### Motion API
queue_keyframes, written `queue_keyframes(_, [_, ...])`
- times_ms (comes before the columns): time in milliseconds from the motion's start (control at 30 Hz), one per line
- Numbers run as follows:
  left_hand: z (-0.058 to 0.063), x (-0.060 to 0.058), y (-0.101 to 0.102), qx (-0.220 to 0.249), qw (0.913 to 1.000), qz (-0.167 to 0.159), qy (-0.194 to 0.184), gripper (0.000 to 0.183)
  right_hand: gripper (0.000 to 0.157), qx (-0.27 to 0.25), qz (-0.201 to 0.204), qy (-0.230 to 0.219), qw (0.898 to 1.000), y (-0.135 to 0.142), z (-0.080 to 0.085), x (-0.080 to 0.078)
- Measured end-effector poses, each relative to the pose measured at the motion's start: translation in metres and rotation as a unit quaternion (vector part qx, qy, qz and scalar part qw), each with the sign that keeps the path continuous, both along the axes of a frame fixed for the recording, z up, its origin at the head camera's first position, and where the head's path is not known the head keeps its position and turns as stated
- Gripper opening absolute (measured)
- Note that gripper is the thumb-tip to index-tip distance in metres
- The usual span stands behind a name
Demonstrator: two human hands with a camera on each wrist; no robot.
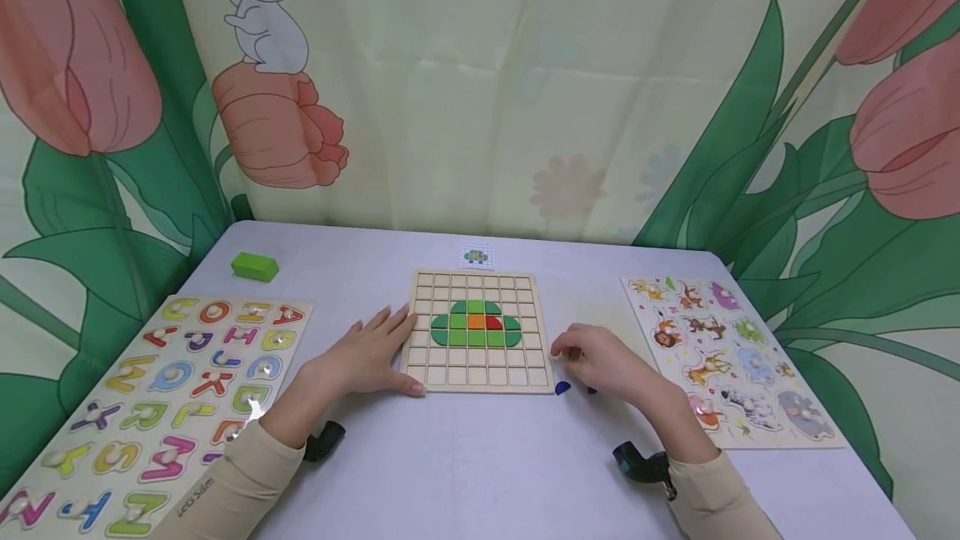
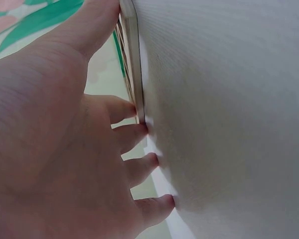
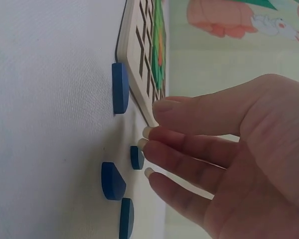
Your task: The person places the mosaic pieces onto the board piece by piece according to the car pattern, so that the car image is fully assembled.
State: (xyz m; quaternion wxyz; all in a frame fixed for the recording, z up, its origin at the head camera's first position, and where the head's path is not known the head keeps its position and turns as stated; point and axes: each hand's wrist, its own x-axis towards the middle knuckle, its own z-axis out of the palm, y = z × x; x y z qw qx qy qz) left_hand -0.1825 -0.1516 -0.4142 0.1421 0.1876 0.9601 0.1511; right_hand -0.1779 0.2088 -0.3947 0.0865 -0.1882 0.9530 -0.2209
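A wooden grid board point(image 1: 480, 377) lies on the table, with green, orange and red pieces point(image 1: 476, 323) set in its squares. At its left edge my left hand point(image 1: 367, 354) rests with spread fingers; thumb and forefinger touch the board's side in the left wrist view. My right hand point(image 1: 600, 361) is off the board's right edge, its fingers loosely bent with nothing between them. Below it are several small blue pieces with a curved side, one blue piece point(image 3: 120, 88) by the board's corner and another blue piece point(image 3: 112, 181) nearer the wrist. The hand partly hides them in the head view.
A small pattern card point(image 1: 476, 257) lies behind the board. To the left are a letter puzzle board point(image 1: 187, 390) and a green block point(image 1: 255, 267). An animal puzzle board point(image 1: 731, 357) lies to the right. A printed curtain point(image 1: 480, 90) hangs behind the table.
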Motion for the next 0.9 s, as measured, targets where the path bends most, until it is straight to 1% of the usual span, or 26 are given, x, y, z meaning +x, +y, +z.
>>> queue_keyframes(133, [-0.002,-0.001,-0.001,0.001,1.0000,-0.004,0.005,0.121,0.023,0.007,0.012,-0.009,1.000,0.001,0.000,0.003])
queue_keyframes(433, [-0.002,-0.002,-0.001,-0.001,1.0000,-0.006,0.005,0.122,0.025,0.019,0.023,-0.048,0.998,0.000,0.003,0.013])
queue_keyframes(533, [-0.002,-0.002,-0.002,-0.001,1.0000,-0.005,0.004,0.122,0.022,0.024,0.034,-0.042,0.998,-0.003,0.003,0.016])
queue_keyframes(700, [-0.003,-0.001,-0.002,-0.001,1.0000,-0.005,0.003,0.121,0.019,0.037,0.042,-0.026,0.998,-0.004,-0.003,0.015])
queue_keyframes(900, [-0.002,-0.001,-0.001,0.000,1.0000,-0.004,-0.001,0.121,0.020,0.038,0.036,-0.023,0.998,-0.005,-0.006,0.015])
